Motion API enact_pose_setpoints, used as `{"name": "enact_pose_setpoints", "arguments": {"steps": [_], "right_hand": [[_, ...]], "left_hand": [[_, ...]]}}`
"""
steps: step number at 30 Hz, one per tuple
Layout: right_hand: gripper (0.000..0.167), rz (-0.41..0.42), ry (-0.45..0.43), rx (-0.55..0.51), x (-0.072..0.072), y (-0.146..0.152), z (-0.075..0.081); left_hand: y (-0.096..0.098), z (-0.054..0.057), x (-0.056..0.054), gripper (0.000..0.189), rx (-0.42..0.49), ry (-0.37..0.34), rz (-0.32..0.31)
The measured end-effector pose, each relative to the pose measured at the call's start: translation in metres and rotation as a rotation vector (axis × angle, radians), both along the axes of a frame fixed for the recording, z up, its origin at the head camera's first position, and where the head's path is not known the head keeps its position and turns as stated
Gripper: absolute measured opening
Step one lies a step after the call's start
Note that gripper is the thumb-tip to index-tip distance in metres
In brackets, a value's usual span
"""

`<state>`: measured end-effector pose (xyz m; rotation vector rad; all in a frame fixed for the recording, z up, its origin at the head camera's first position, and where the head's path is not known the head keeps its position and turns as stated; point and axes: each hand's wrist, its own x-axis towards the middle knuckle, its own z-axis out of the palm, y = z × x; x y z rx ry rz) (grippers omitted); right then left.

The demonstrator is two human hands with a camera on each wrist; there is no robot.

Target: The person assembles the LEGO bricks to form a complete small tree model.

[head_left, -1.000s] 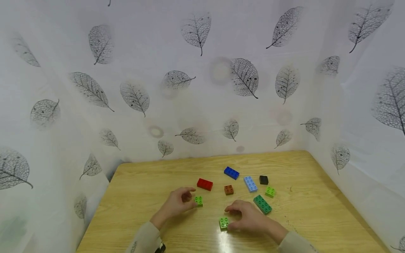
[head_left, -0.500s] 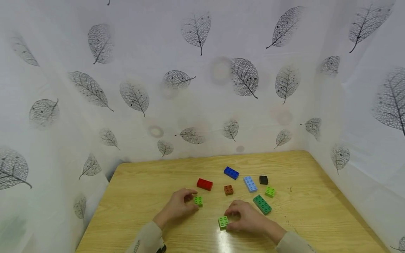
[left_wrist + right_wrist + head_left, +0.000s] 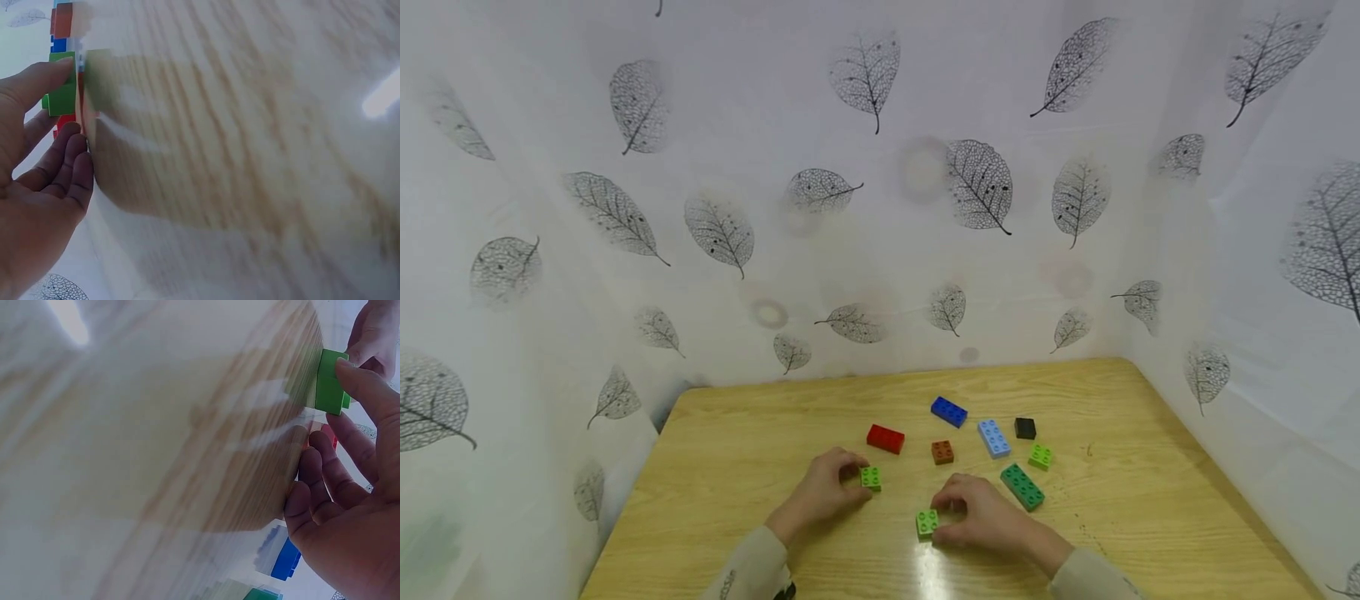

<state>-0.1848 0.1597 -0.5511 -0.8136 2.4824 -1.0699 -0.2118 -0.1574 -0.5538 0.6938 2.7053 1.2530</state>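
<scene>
Two lime green toy building bricks, each with studs on top, are at the hands in the head view. My left hand (image 3: 822, 493) pinches the left brick (image 3: 870, 478) between thumb and index finger. Seen from the left wrist, the thumb lies on one side of this green brick (image 3: 61, 100), and the other fingers curl beside it. Nearer the front, my right hand (image 3: 988, 518) pinches the other brick (image 3: 927, 523) by its edges. The right wrist view has the thumb on that brick (image 3: 330, 387) and the index fingertip at its opposite edge.
Loose bricks lie farther back on the wooden table (image 3: 737, 442): red (image 3: 885, 439), brown (image 3: 942, 452), dark blue (image 3: 949, 412), light blue (image 3: 994, 438), black (image 3: 1025, 428), lime (image 3: 1041, 457) and dark green (image 3: 1022, 487). A leaf-patterned curtain (image 3: 880, 250) surrounds the table's back and sides.
The right hand has shifted its lime brick slightly left and away from the front edge. The left index finger has come in closer to the left brick, which stays in place.
</scene>
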Motion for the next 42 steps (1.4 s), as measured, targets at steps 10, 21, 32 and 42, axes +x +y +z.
{"name": "enact_pose_setpoints", "arguments": {"steps": [10, 21, 32, 42], "right_hand": [[0.037, -0.006, 0.001, 0.002, -0.002, -0.002, 0.000], [0.037, -0.008, -0.011, 0.002, -0.003, -0.003, 0.000], [0.039, -0.003, -0.005, -0.007, -0.002, -0.003, 0.002], [0.037, 0.000, 0.005, -0.008, -0.002, -0.004, 0.004]], "left_hand": [[0.009, 0.004, 0.004, 0.035, 0.057, 0.006, -0.070], [0.023, 0.012, 0.009, 0.033, 0.084, -0.057, -0.103], [0.035, 0.012, 0.015, 0.034, 0.098, -0.059, -0.148], [0.045, 0.013, 0.020, 0.031, 0.101, -0.084, -0.174]]}}
